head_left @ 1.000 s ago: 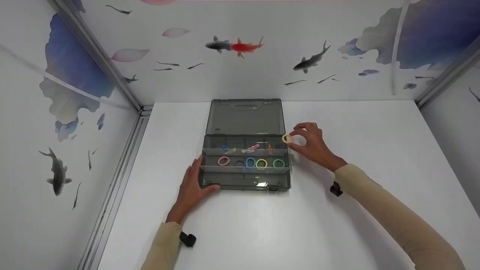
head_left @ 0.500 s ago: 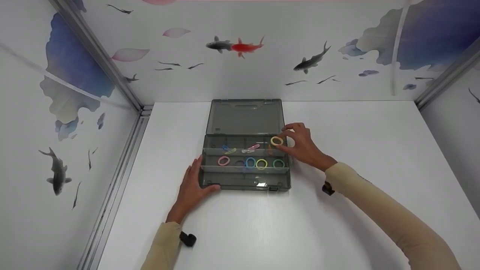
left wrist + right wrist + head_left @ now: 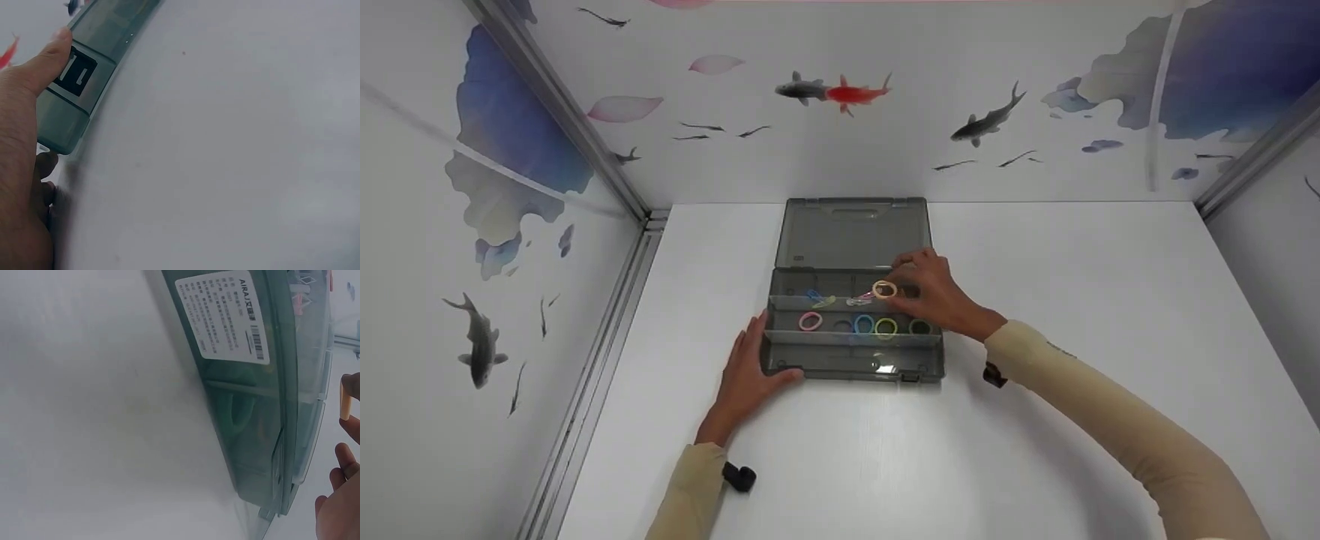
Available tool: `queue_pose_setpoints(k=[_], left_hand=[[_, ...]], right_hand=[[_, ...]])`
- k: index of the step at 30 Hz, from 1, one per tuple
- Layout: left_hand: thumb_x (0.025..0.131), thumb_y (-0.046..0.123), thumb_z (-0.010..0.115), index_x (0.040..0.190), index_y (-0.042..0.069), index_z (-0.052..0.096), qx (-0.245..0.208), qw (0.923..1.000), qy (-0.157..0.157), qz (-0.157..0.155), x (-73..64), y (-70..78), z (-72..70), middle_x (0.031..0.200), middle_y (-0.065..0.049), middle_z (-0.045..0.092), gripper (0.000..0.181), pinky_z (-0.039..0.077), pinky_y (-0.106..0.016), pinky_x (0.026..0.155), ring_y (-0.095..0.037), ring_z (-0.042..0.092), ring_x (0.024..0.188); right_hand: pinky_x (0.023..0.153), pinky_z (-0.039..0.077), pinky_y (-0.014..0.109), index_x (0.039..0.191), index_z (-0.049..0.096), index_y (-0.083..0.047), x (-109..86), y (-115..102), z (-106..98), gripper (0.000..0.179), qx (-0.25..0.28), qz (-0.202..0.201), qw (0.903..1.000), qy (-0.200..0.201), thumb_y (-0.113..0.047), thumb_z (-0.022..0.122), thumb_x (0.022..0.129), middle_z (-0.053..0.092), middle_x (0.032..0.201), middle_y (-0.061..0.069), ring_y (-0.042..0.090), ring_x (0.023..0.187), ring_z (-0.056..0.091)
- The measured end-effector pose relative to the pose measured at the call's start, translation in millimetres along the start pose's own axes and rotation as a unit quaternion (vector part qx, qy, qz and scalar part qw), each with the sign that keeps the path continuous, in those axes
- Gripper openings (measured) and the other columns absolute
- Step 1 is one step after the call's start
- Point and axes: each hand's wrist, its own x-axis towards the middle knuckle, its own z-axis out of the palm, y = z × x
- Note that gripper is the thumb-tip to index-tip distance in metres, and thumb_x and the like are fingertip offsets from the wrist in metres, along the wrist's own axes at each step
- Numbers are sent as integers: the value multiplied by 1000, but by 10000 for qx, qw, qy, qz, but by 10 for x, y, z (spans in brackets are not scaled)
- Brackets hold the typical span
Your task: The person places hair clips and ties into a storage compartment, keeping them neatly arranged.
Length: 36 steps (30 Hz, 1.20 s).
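Observation:
My right hand (image 3: 939, 292) pinches a pale orange hair tie (image 3: 345, 401) between thumb and fingertips, above the back row of a grey see-through divided box (image 3: 817, 363). At the box's front left corner rests my left hand (image 3: 745, 382), its fingers along the side and its thumb on the front wall. Small clips lie in the back row, among them a blue clip (image 3: 813, 295) and a yellow clip (image 3: 825, 301). The middle row holds several hair ties, including a pink one (image 3: 801, 322) and a blue one (image 3: 855, 325). The right hand covers part of the back row.
The box's lid (image 3: 851, 234) lies folded open toward the back wall (image 3: 855, 165), which is printed with fish. A white table (image 3: 870, 457) bears the box. Metal rails (image 3: 615, 292) run along the left side. A white label (image 3: 225, 318) shows on the box's underside.
My right hand has moved left with the pale orange hair tie, from beside the box's right edge to over the back row. The left hand has stayed at the corner.

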Motion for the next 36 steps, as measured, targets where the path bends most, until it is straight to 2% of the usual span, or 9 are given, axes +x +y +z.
queue_pose_setpoints(k=[7, 10, 16, 19, 28, 36], left_hand=[[84, 70, 88, 178, 38, 15, -57, 10000, 4, 17, 7, -21, 15, 185, -9, 15, 124, 20, -83, 123, -45, 12, 169], [83, 69, 89, 178, 38, 14, -71, 10000, -24, -4, 14, -18, 21, 185, -9, 14, 125, 20, -82, 124, -45, 11, 169], [85, 66, 89, 178, 37, 14, -27, 10000, -33, 28, 35, -21, 28, 185, -9, 14, 123, 21, -83, 123, -46, 12, 168], [84, 67, 89, 178, 38, 14, -55, 10000, -25, 22, 38, -4, 21, 185, -8, 14, 124, 20, -81, 124, -45, 12, 168], [83, 67, 90, 179, 35, 15, -55, 10000, 39, 47, 49, -21, 30, 184, -12, 16, 126, 22, -76, 127, -48, 12, 168], [83, 68, 90, 179, 35, 14, 11, 10000, 19, 16, 32, -48, 16, 185, -11, 15, 127, 21, -79, 126, -47, 12, 168]], right_hand=[[114, 33, 68, 120, 82, -5, 142, -99, 97, 29, -315, -147, 9992, -184, -25, 86, 99, 64, 138, 20, 40, 127, 52], [115, 33, 68, 119, 82, -3, 200, -140, 140, 30, -263, -255, 9990, -254, -26, 86, 100, 63, 138, 22, 41, 129, 51], [113, 30, 70, 116, 81, -1, 301, -221, 239, 29, -39, -458, 9985, -307, -22, 88, 98, 62, 137, 25, 43, 127, 49], [112, 32, 69, 117, 81, -1, 343, -260, 287, 30, -120, -559, 9977, -354, -20, 89, 96, 62, 137, 24, 44, 127, 50], [109, 37, 65, 121, 79, -2, 441, -366, 454, 33, -144, -668, 9952, -703, -22, 89, 97, 60, 139, 20, 39, 129, 50], [110, 39, 63, 123, 79, -3, 521, -473, 595, 33, -151, -860, 9903, -1084, -22, 88, 98, 60, 140, 20, 37, 130, 51]])
